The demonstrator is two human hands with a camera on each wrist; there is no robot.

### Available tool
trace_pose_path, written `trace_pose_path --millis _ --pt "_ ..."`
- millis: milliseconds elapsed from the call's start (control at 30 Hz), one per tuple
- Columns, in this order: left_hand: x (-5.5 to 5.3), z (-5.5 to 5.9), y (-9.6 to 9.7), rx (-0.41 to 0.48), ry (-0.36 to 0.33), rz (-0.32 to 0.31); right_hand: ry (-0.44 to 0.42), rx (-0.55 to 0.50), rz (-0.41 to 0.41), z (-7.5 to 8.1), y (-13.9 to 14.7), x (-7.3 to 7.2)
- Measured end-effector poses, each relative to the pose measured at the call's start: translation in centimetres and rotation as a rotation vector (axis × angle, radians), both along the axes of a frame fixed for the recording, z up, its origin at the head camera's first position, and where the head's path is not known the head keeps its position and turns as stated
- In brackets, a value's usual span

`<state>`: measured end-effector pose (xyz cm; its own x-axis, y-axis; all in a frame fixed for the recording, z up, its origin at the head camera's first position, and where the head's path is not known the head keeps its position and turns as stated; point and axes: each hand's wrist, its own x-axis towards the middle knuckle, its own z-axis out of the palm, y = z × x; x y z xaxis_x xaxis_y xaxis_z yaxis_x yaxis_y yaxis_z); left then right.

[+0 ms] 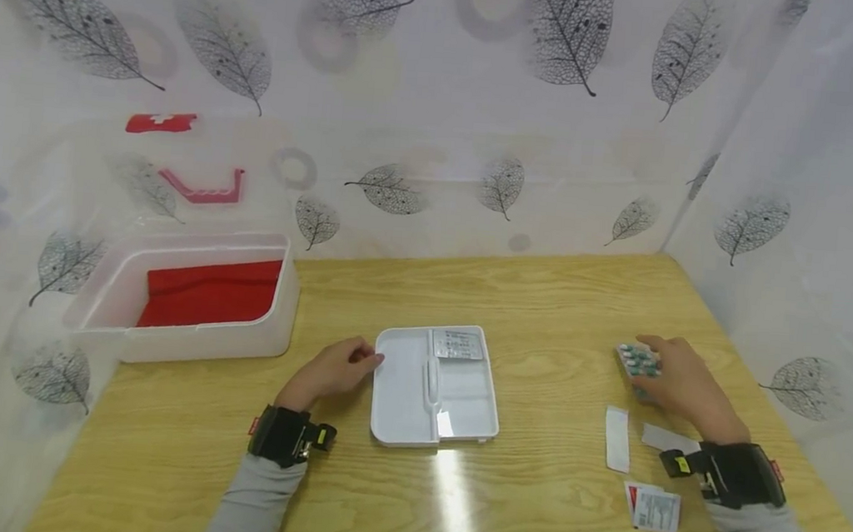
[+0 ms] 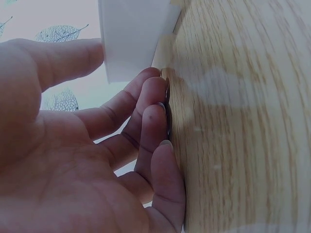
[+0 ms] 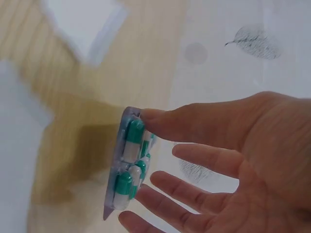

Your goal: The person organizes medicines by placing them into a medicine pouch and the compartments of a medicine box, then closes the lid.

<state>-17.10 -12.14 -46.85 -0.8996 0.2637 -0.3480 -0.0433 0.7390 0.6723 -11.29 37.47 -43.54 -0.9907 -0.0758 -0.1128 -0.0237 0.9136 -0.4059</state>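
Note:
On the table sits a white divided tray (image 1: 402, 389) with a silver blister pack (image 1: 458, 345) in its upper right compartment. My left hand (image 1: 336, 367) is at the tray's left side. In the left wrist view its thumb touches the tray's side wall (image 2: 133, 39), and its bent fingers rest on the table beside it. Far to the right, my right hand (image 1: 684, 382) holds a blister pack of green-and-white capsules (image 1: 639, 359) by its edges. The right wrist view shows that pack (image 3: 127, 165) tilted, the thumb at its upper end and the fingers along its side.
A translucent box (image 1: 206, 342) with red cloth (image 1: 214, 295) inside stands at the back left. Behind it are a red handle (image 1: 210, 196) and a red white-cross label (image 1: 161, 122). Near my right wrist lie two white strips (image 1: 617, 440) and sachets (image 1: 657, 512).

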Motion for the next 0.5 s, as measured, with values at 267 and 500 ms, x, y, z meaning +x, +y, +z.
trace_pose_path --millis 267,500 --pt "0.0 0.1 -0.4 0.020 0.023 -0.009 0.148 -0.067 0.162 2.5 -6.3 -0.6" --pt "-0.1 0.1 -0.4 0.038 0.003 -0.005 0.237 -0.088 0.326 3.7 -13.3 -0.5"
